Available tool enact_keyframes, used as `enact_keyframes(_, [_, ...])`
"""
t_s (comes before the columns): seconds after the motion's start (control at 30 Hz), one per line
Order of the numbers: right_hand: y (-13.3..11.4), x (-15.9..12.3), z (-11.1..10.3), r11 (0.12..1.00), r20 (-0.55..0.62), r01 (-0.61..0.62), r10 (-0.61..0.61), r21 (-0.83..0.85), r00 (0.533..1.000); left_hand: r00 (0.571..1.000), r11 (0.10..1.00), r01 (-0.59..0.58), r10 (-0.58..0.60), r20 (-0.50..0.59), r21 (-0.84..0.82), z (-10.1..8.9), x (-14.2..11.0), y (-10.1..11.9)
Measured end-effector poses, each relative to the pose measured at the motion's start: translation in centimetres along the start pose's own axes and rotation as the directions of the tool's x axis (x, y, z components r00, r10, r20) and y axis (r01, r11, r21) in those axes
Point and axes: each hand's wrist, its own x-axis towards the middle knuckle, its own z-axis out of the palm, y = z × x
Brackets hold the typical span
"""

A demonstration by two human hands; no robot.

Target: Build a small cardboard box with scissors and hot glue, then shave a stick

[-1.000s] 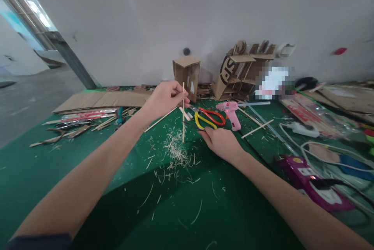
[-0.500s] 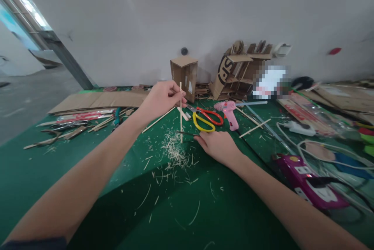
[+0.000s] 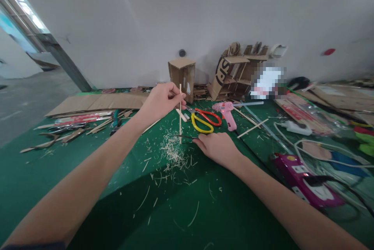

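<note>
My left hand (image 3: 162,100) pinches a thin wooden stick (image 3: 180,119) near its top and holds it upright, its lower end resting on the green mat (image 3: 87,172). My right hand (image 3: 216,147) lies low on the mat, its fingers closed on a thin dark blade (image 3: 184,137) whose tip reaches the foot of the stick. A heap of pale wood shavings (image 3: 173,153) lies just in front of the stick.
Red-and-yellow scissors (image 3: 203,119) and a pink glue gun (image 3: 227,112) lie behind my right hand. Cardboard models (image 3: 182,74) stand by the wall. Flat cardboard and sticks lie at left (image 3: 96,101); a purple power strip (image 3: 304,179) and cables at right.
My right hand has slid a little left toward the stick's foot, and the dark blade now shows beyond its fingers. The left hand keeps the stick upright.
</note>
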Motion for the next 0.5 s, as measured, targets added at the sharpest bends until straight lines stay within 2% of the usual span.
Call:
enact_keyframes(0.13, [-0.2, 0.7, -0.6, 0.995, -0.085, -0.101, 0.102, 0.010, 0.991, 1.000, 1.000, -0.001, 0.001, 0.003, 0.006, 0.0, -0.1, 0.1])
enact_keyframes(0.2, [-0.3, 0.7, -0.6, 0.990, -0.077, -0.139, 0.139, 0.003, 0.987, 1.000, 1.000, -0.001, 0.001, 0.003, 0.005, 0.1, -0.2, 0.1])
enact_keyframes(0.37, [-0.6, -0.3, 0.0, 0.999, 0.047, -0.031, 0.033, -0.037, 0.998, 1.000, 1.000, -0.001, 0.001, -0.016, 0.008, 0.1, -0.1, 0.0])
enact_keyframes(0.43, [-0.6, -0.2, -0.2, 0.998, 0.012, -0.050, 0.050, -0.034, 0.999, 1.000, 1.000, -0.002, 0.003, -0.017, 0.014, 0.1, -0.1, 0.1])
enact_keyframes(0.5, [-0.5, 0.3, -0.6, 0.993, -0.072, -0.114, 0.112, -0.026, 0.991, 1.000, 1.000, -0.007, 0.007, -0.012, 0.030, 0.1, -0.1, 0.2])
